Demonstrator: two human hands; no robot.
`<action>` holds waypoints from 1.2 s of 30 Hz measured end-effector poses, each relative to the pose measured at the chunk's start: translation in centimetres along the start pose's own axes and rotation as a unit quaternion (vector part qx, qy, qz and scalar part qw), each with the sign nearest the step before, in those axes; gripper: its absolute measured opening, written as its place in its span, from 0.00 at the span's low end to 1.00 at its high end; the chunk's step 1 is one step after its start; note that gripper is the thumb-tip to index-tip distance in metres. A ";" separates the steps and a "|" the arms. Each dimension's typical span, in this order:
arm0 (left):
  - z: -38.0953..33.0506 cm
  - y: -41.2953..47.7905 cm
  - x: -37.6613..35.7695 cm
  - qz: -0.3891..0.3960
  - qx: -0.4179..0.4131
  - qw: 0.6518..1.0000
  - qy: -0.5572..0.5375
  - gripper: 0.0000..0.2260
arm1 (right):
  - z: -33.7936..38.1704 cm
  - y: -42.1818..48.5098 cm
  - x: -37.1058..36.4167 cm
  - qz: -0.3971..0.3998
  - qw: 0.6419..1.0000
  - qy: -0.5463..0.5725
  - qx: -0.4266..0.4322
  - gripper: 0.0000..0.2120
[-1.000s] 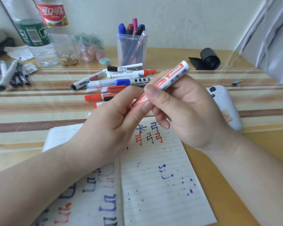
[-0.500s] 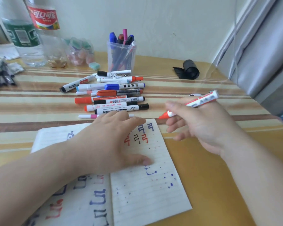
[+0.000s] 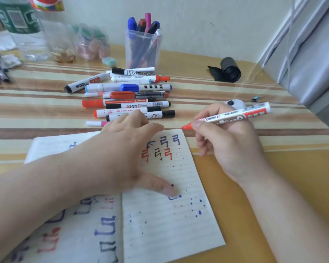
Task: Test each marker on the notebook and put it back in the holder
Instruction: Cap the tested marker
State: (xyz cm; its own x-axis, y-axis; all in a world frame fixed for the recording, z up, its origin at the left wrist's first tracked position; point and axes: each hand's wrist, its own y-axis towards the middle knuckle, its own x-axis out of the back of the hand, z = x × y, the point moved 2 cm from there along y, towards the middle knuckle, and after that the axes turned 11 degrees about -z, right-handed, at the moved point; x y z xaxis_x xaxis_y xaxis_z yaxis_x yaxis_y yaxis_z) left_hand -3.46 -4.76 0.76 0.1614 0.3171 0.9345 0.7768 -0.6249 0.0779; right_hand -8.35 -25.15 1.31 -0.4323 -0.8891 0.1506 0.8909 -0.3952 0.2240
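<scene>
Right hand (image 3: 234, 149) pinches uncapped red whiteboard marker (image 3: 234, 115); left hand (image 3: 122, 154), spread flat, steadies notebook (image 3: 169, 224); recommend a light stroke on blank lines.

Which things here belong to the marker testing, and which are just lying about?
Job: red-tipped white marker in right hand; open lined notebook under left hand; clear plastic holder; pile of loose markers.
Lying about: black roll; clear plastic bottles; small green eraser.

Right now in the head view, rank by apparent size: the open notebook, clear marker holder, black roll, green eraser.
1. notebook, though nearest the camera
2. marker holder
3. black roll
4. green eraser
The holder and roll stand at similar depth, so that order looks sound.
</scene>
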 end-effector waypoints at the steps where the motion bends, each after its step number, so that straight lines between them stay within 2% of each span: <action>1: -0.1 0.1 0.1 0.005 0.001 1.000 0.007 0.54 | 0.2 0.1 0.0 -0.005 1.000 0.008 0.002 0.05; 4: -0.3 0.3 0.3 0.022 0.017 1.000 0.007 0.57 | 0.0 0.1 0.0 -0.006 1.000 -0.004 -0.007 0.01; 14: -0.3 0.1 0.2 0.037 -0.023 0.998 -0.051 0.53 | -0.1 -1.0 0.0 0.026 0.999 -0.003 -0.024 0.06; 20: -0.2 0.1 0.1 0.043 -0.021 0.999 -0.016 0.54 | 0.2 -2.0 0.7 0.025 0.991 -0.071 -0.109 0.07; 24: -0.1 0.1 0.2 0.052 -0.022 0.998 0.000 0.51 | 1.1 -2.5 0.5 0.039 0.987 -0.039 -0.149 0.06; 28: -0.1 0.0 0.1 0.052 -0.033 0.998 0.016 0.50 | 0.9 -2.7 0.0 0.041 0.989 -0.041 -0.135 0.02; 33: 0.0 0.1 0.1 0.054 -0.039 0.998 0.012 0.50 | -0.3 -3.2 0.4 -0.007 0.992 0.004 -0.126 0.04; 36: 0.1 0.1 0.1 0.058 -0.040 0.998 0.005 0.49 | -0.5 -3.1 0.3 -0.007 0.995 -0.022 -0.099 0.05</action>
State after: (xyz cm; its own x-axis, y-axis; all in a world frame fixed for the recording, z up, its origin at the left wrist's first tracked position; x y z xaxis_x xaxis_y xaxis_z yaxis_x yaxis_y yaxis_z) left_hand -3.31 -4.76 0.82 0.2401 0.2322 0.9426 0.7025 -0.7116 -0.0036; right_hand -11.18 -24.29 0.16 -0.4470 -0.8737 0.1922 0.8927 -0.4495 0.0328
